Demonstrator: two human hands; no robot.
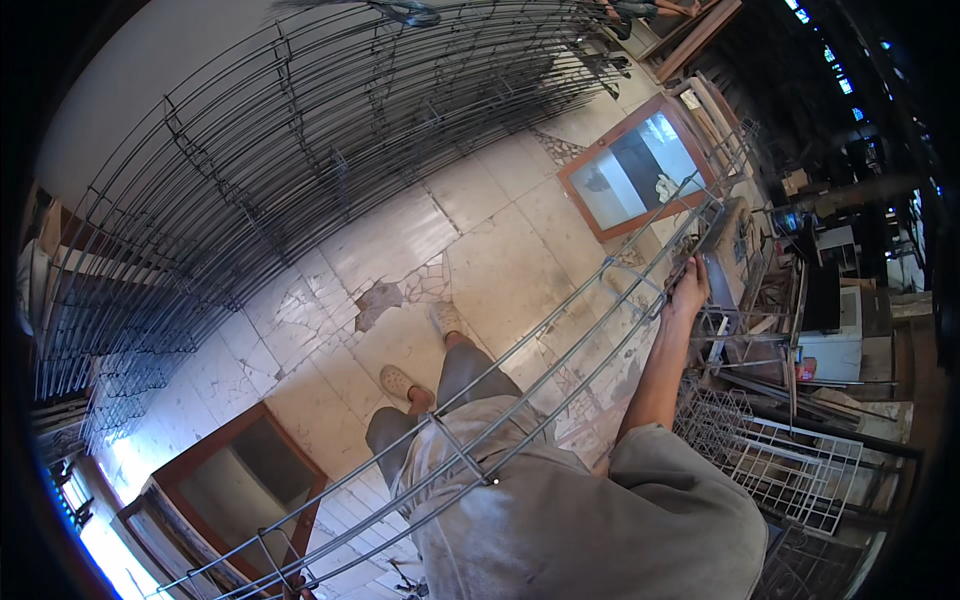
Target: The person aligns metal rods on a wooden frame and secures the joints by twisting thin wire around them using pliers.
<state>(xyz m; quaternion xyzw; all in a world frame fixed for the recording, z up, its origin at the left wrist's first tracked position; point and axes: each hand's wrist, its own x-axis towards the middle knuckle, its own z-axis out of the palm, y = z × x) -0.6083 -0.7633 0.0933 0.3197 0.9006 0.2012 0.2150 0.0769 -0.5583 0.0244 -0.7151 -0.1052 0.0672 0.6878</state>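
A long, narrow rebar cage (462,447), made of thin steel bars joined by small stirrups, slants across the front of my body from lower left to upper right. Near its far right end my right hand (688,288) is closed around it. Small dark metal pieces beside those fingers are too small to make out. Only a bit of my left hand (300,590) shows at the lower edge, with its fingers against the cage's bars; the rest is out of the picture.
Many similar rebar cages (400,110) are stacked at upper left. Two wood-framed glass panels stand or lie nearby, one far right (640,165), one near left (245,475). A white wire grid (790,470) and scrap metal crowd my right. The tiled floor (500,240) is cracked.
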